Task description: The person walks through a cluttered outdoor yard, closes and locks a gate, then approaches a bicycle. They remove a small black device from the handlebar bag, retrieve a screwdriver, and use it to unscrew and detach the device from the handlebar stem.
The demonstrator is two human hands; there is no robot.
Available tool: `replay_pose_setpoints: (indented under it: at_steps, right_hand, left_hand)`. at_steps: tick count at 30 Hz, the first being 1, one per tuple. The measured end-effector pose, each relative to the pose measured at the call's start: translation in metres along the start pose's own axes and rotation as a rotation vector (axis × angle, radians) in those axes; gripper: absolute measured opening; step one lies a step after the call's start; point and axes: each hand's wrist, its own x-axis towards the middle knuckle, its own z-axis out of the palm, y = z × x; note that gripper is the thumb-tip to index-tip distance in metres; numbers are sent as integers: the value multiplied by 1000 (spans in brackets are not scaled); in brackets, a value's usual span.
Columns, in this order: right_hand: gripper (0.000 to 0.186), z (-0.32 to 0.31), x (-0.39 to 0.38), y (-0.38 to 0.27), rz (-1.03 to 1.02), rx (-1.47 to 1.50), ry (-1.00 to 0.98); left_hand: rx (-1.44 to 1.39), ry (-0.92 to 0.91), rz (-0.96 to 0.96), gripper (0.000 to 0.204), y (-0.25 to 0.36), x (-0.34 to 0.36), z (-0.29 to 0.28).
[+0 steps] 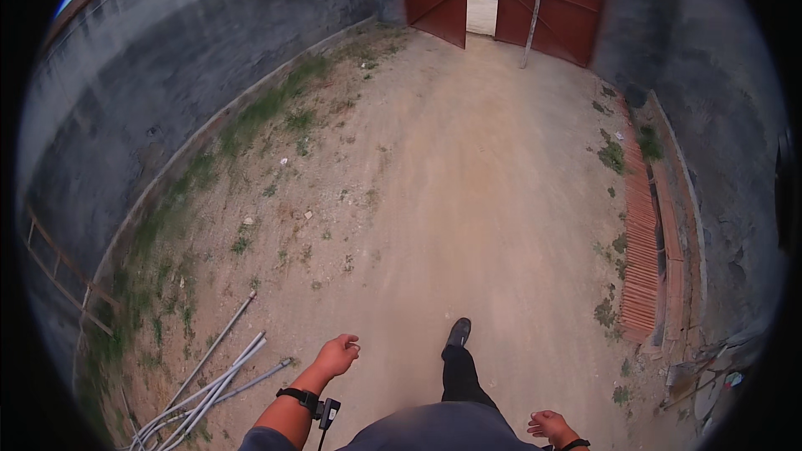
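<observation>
My left hand (337, 357) hangs over the dirt ground, its fingers loosely curled with small gaps and nothing visible in them. A black strap (302, 399) with a small black device (329, 412) and a cable sits around that wrist. Nearest to this hand lies a pile of grey pipes (219, 388), apart from it. Lower down on the right, my right hand (549, 426) is held at my side, fingers slightly bent and apart, touching nothing. A dark band (576, 444) circles the right wrist. My dark shoe (459, 331) is stretched forward on the dirt.
Ahead, a red metal gate (547, 12) stands partly open, a wooden post (532, 21) leaning on its right leaf. Grey walls (200, 25) flank the yard. Stacked reddish tiles (639, 242) line the right side; a wooden ladder-like frame (71, 271) leans at left.
</observation>
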Motion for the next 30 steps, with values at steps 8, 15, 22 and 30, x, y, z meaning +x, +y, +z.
replay_pose_setpoints:
  at_steps: [8, 15, 22, 30]
  right_hand:
    - [38, -4, 131, -362, -106, 61, 11]
    - [34, -17, 256, -665, -361, 51, 10]
    - [39, -30, 352, -833, -81, 59, 95]
    - [36, -45, 476, -1039, -22, 91, 52]
  left_hand:
    - [-132, -84, -360, 50, 89, 170, -18]
    - [78, -136, -208, 32, 99, 348, -35]
    - [-123, -102, -432, 50, 293, 680, -106]
    - [-7, -91, 40, 51, 569, 1045, -191]
